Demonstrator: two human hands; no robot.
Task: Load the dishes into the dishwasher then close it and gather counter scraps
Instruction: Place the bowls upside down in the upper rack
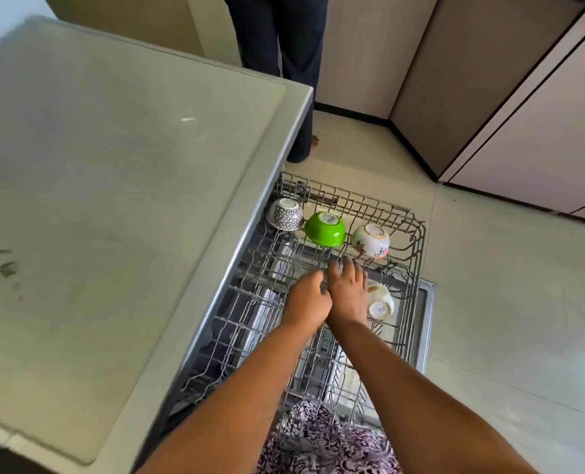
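Over the pulled-out wire dishwasher rack (408, 234), both hands meet at its middle. Left hand (307, 300) curled, knuckles up; grip unclear. Right hand (347, 291) spread flat, fingers apart. Along the rack's far edge, upturned: patterned bowl (285, 214), green bowl (325, 229), floral bowl (370, 240). White cup (381, 301) just beside the right hand. Counter (113, 172) borders the rack.

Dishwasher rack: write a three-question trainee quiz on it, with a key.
1. True or false: the green bowl sits upside down in the rack.
2. How many bowls stand in the far row?
3. Which is nearest the right hand? A) patterned bowl B) white cup C) floral bowl

Key: 1 true; 2 three; 3 B.
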